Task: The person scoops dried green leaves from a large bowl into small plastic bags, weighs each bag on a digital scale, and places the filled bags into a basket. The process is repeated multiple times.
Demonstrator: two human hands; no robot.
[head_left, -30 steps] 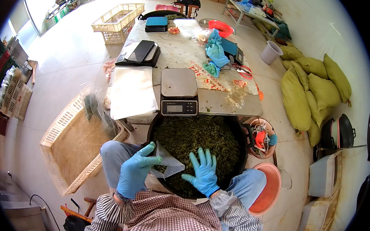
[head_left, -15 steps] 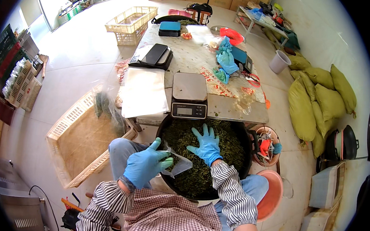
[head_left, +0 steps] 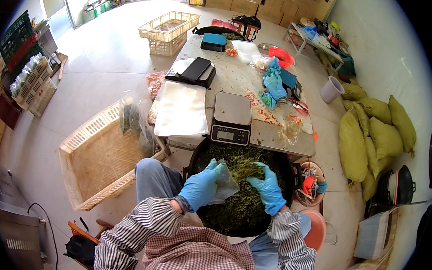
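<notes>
Worktop [head_left: 268,133] stands beyond black tub [head_left: 195,156]. Left hand [head_left: 199,186] grips clear bag [head_left: 227,185]; right hand [head_left: 268,190] grasps green plant clump [head_left: 242,169] beside it, above tub. Advisable: keep bag mouth wide, clump compact.

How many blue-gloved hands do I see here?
2: the left hand holds a clear plastic bag; the right hand holds loose green plant bits over the black tub.

It looks like a small packing workshop: digital scales [head_left: 232,110] and flat plastic bags [head_left: 183,110] lie on the bench [head_left: 271,134], and a black tub [head_left: 292,182] of green plant matter [head_left: 233,210] stands at its near edge. Stuffed sacks [head_left: 386,135] lie right of the bench, cardboard cartons [head_left: 270,13] beyond it.
</notes>
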